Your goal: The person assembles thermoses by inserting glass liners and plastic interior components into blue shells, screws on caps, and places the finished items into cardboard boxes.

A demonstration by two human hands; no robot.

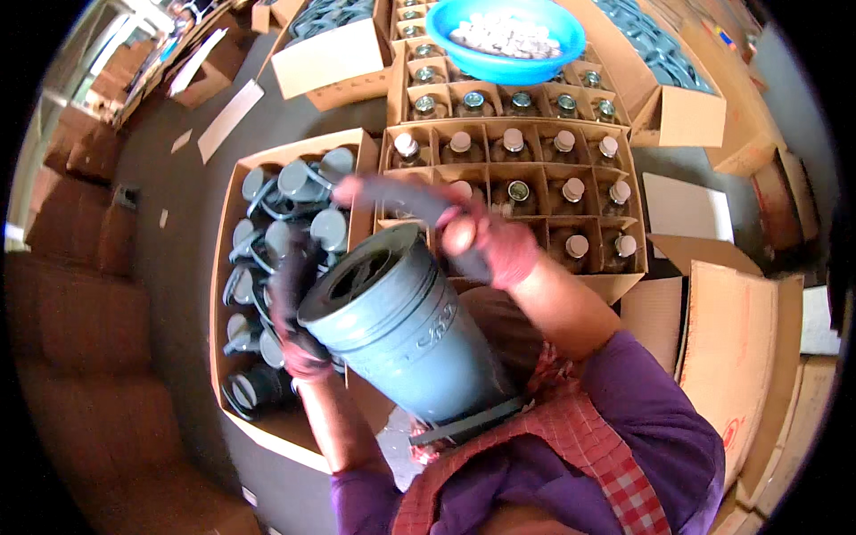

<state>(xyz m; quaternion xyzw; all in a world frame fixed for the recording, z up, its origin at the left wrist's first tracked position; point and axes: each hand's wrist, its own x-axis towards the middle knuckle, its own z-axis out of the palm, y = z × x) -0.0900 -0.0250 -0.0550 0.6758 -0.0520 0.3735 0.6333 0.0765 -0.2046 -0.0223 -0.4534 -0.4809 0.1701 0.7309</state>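
Checked apron [584,437] is faced by a jug [415,339], gripped by left hand [296,316], droppable through slippage; right hand [486,241] blurred, grip unclear.

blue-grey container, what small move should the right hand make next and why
Perhaps lower the right hand onto the container to steady it: the left hand is at its left side, while the right, blurred, seems raised near the rim.
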